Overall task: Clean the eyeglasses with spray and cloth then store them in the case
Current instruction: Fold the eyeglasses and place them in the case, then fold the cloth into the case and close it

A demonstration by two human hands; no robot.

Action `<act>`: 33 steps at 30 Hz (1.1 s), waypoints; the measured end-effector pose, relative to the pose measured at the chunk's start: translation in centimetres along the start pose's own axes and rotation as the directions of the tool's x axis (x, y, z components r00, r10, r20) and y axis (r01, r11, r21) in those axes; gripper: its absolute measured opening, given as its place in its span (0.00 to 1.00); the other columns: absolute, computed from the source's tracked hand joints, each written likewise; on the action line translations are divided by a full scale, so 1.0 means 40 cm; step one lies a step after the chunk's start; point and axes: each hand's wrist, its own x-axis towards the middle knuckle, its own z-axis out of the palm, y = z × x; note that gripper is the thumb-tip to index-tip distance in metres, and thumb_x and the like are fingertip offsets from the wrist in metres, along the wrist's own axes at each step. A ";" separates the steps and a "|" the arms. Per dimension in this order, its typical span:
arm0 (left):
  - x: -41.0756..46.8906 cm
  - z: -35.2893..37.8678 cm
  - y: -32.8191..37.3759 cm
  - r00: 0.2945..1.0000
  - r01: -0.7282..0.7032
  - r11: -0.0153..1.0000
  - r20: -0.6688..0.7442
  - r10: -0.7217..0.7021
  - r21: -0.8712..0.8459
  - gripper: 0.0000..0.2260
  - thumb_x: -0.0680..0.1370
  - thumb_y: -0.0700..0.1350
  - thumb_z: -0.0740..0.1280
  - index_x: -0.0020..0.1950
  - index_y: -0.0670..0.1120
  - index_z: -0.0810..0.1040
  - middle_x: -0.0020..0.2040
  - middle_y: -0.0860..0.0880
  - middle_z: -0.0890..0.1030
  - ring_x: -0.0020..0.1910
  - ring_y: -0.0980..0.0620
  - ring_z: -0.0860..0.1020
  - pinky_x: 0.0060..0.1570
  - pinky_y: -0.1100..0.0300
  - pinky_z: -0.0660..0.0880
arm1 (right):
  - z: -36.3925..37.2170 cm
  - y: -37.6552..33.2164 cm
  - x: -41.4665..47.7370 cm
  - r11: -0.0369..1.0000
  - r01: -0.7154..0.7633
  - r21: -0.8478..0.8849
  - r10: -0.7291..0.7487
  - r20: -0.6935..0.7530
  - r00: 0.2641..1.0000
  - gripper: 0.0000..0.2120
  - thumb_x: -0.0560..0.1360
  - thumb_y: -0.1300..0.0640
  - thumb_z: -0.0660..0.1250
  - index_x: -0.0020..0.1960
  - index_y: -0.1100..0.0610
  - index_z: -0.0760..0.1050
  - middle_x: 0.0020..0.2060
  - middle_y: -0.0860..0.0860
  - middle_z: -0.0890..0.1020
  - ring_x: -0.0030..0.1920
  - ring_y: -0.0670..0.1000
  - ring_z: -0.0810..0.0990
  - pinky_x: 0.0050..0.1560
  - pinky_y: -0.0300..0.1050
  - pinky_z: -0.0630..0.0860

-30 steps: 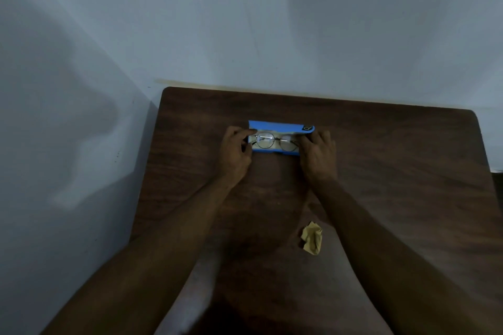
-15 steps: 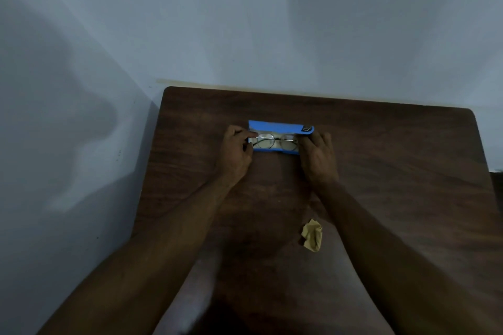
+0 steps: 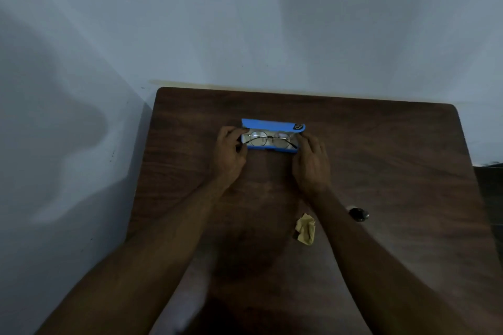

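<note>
Two bare hands work at an open blue case (image 3: 272, 125) lying mid-table, nearer the far edge.

Left hand (image 3: 230, 153): fingers curled, grip pinching the left end of the eyeglasses (image 3: 268, 139) at the case's left end.

Eyeglasses: thin dark wire frame, round lenses, lying inside the case's lower half. A dark temple tip shows at either end. The lid stands open behind them, with a small dark badge at its right corner; its print is too small to read.

Right hand (image 3: 311, 164): at the case's right end, fingers fairly straight. Its grip probably touches the frame, but I cannot tell whether it holds frame, case or nothing. The light is dim and the fingertips merge with shadow.

Crumpled tan cloth (image 3: 306, 228) lies on the table (image 3: 394, 149), just beside the right forearm. Right of that forearm sits a small dark round object (image 3: 358, 214), partly hidden by the arm and not identifiable. Both forearms are cut off at the bottom edge.
</note>
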 end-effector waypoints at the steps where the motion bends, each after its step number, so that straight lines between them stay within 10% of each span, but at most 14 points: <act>1: -0.006 -0.002 0.001 1.000 0.002 1.000 -0.004 -0.002 -0.012 0.17 0.79 0.35 0.72 0.68 0.42 0.80 0.69 0.44 0.74 0.59 0.52 0.79 0.59 0.65 0.78 | -0.007 -0.015 -0.019 1.000 -0.004 0.030 0.004 -0.028 1.000 0.23 0.77 0.66 0.66 0.72 0.64 0.74 0.69 0.62 0.76 0.69 0.62 0.73 0.70 0.59 0.73; 6: -0.072 -0.022 0.006 0.994 0.079 0.993 -0.074 -0.086 -0.091 0.22 0.78 0.37 0.74 0.72 0.46 0.76 0.70 0.46 0.74 0.46 0.61 0.78 0.48 0.81 0.70 | -0.038 -0.076 -0.181 1.000 0.005 0.013 -0.005 0.017 1.000 0.17 0.78 0.63 0.65 0.66 0.64 0.75 0.64 0.60 0.77 0.63 0.59 0.75 0.63 0.55 0.76; 16: -0.401 -0.022 -0.010 0.966 0.259 0.935 0.059 -0.253 -0.243 0.18 0.79 0.37 0.73 0.68 0.48 0.80 0.64 0.54 0.80 0.53 0.59 0.82 0.56 0.55 0.82 | -0.024 -0.018 -0.486 0.960 -0.162 -0.228 0.193 0.119 0.974 0.21 0.75 0.62 0.71 0.68 0.58 0.75 0.66 0.58 0.78 0.63 0.62 0.79 0.52 0.54 0.81; 19: -0.467 -0.003 0.004 0.939 0.342 0.882 0.141 -0.312 -0.324 0.14 0.80 0.37 0.72 0.65 0.49 0.82 0.61 0.52 0.83 0.55 0.52 0.83 0.53 0.44 0.85 | -0.021 -0.002 -0.492 0.952 -0.269 -0.145 0.290 0.149 0.945 0.20 0.79 0.61 0.68 0.71 0.55 0.73 0.69 0.56 0.75 0.65 0.60 0.77 0.51 0.53 0.80; 24: -0.494 -0.017 0.071 0.878 0.474 0.734 0.328 -0.349 -0.486 0.11 0.83 0.39 0.70 0.59 0.56 0.81 0.59 0.50 0.85 0.55 0.53 0.84 0.43 0.55 0.86 | -0.078 -0.051 -0.444 0.860 -0.329 0.389 0.362 -0.013 0.932 0.03 0.80 0.60 0.69 0.51 0.53 0.81 0.46 0.49 0.84 0.48 0.54 0.84 0.44 0.35 0.73; 27: -0.478 -0.043 0.111 0.835 0.547 0.608 0.432 -0.342 -0.576 0.10 0.83 0.42 0.70 0.60 0.55 0.83 0.58 0.51 0.86 0.51 0.56 0.86 0.44 0.60 0.85 | -0.134 -0.122 -0.421 0.714 -0.313 0.626 0.390 0.016 0.921 0.06 0.76 0.63 0.75 0.51 0.54 0.84 0.46 0.48 0.87 0.49 0.51 0.86 0.51 0.44 0.82; 33: -0.461 -0.105 0.185 0.863 0.495 0.447 0.481 -0.154 -0.745 0.15 0.78 0.52 0.75 0.64 0.54 0.85 0.62 0.51 0.87 0.62 0.50 0.85 0.59 0.48 0.83 | -0.253 -0.244 -0.445 0.861 0.051 0.506 0.042 -0.171 0.984 0.12 0.77 0.63 0.74 0.56 0.48 0.82 0.49 0.40 0.85 0.51 0.45 0.85 0.51 0.39 0.80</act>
